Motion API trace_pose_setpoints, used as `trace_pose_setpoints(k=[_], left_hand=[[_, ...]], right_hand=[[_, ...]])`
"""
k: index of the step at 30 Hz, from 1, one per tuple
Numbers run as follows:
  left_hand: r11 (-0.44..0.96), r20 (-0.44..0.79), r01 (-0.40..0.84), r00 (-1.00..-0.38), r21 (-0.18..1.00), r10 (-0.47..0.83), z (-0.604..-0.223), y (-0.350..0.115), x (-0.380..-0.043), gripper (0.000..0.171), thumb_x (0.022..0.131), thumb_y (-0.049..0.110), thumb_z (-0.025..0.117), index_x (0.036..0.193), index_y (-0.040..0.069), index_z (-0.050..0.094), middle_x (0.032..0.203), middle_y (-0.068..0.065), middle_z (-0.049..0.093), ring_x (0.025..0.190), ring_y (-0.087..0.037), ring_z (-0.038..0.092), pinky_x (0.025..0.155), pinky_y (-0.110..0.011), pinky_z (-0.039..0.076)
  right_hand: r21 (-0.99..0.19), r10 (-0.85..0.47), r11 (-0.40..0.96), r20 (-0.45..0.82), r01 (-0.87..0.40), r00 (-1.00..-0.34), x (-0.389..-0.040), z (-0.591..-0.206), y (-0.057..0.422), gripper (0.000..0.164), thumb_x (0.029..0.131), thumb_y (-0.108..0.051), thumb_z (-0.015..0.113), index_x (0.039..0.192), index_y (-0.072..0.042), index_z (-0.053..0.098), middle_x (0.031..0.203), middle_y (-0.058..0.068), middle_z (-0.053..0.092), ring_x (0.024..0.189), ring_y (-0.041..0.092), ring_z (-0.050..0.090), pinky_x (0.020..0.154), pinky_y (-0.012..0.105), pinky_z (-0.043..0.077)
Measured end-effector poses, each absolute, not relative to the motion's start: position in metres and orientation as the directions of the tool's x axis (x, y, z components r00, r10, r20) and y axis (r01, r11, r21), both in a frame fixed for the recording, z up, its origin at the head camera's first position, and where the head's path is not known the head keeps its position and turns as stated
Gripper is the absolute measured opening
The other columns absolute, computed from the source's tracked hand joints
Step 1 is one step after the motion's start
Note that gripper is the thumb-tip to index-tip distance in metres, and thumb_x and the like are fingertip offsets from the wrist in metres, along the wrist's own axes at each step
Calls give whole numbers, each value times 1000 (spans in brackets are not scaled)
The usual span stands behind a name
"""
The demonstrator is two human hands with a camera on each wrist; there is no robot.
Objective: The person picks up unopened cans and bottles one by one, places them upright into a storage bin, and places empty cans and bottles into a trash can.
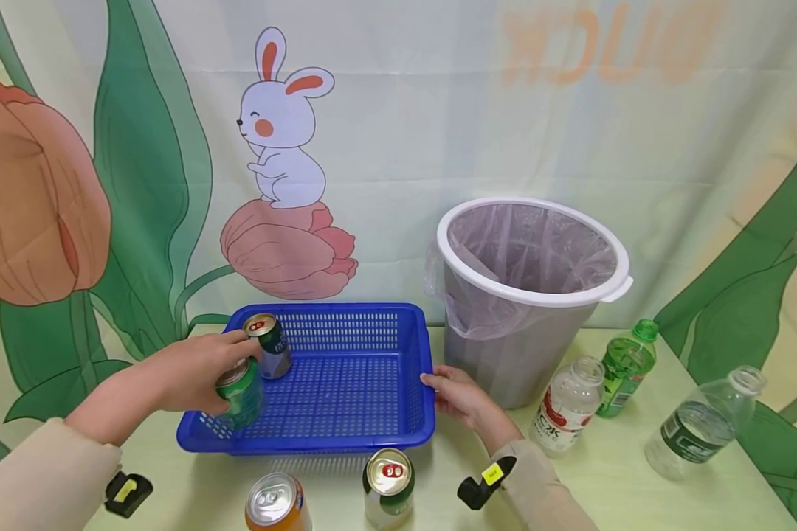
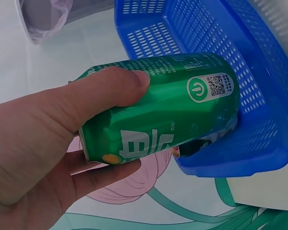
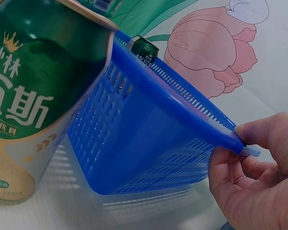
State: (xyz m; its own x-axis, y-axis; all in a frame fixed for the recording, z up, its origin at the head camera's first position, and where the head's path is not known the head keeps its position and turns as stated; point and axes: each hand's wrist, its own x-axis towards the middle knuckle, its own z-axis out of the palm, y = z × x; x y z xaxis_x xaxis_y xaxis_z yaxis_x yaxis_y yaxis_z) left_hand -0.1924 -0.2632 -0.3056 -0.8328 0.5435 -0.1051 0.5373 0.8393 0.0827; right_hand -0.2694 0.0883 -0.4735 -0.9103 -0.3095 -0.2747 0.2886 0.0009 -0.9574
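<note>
My left hand (image 1: 202,369) grips a green soda can (image 1: 243,394) by its upper part, over the left end of the blue plastic basket (image 1: 345,442). In the left wrist view the thumb lies along the side of the green can (image 2: 182,105). Whether the can's base touches the basket floor I cannot tell. Behind it, a dark green and silver can (image 1: 275,350) stands inside the basket's back left corner. My right hand (image 1: 461,398) pinches the basket's right rim between thumb and fingers, seen closer in the right wrist view on the rim (image 3: 201,127).
In front of the basket stand an orange can (image 1: 275,505) and a green and gold can (image 1: 390,490). A grey lined bin (image 1: 505,361) is behind my right hand. Three plastic bottles stand on the right: red-labelled (image 1: 567,405), green (image 1: 627,369) and dark-labelled (image 1: 700,428).
</note>
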Motion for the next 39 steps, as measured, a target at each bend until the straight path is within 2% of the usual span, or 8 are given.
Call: trace_pose_setpoints(k=[6, 21, 31, 39], left_hand=[[842, -106, 535, -835, 76, 540, -316, -259, -201, 57, 60, 16, 85, 108, 18, 54, 108, -6, 53, 79, -17, 54, 60, -31, 51], [838, -98, 542, -832, 73, 546, -339, -255, -217, 55, 59, 13, 84, 106, 17, 56, 95, 0, 54, 80, -16, 55, 66, -36, 54], [857, -101, 507, -852, 92, 515, -356, -259, -227, 55, 62, 13, 84, 107, 21, 55, 100, -2, 54, 85, -21, 58, 69, -40, 54], [868, -125, 491, -859, 73, 496, -365, -261, -237, 56, 62, 13, 84, 110, 19, 56, 103, -5, 54, 87, -24, 59, 73, -44, 54]], right_hand=[[-958, -338, -37, -256, 284, -906, -268, -473, 89, 26, 92, -11, 51, 109, 7, 47, 83, 5, 62, 68, 10, 59, 59, 20, 50], [-959, -336, -22, -260, 283, -905, -270, -475, 89, 27, 92, -12, 52, 111, 7, 48, 87, 7, 62, 70, 11, 59, 61, 21, 50], [-958, -339, -18, -264, 287, -903, -269, -474, 89, 26, 92, -12, 51, 111, 6, 48, 84, 4, 61, 69, 10, 59, 61, 21, 50], [-957, -342, -26, -262, 288, -903, -269, -473, 89, 24, 93, -11, 49, 110, 6, 48, 81, 1, 60, 68, 10, 59, 62, 22, 50]])
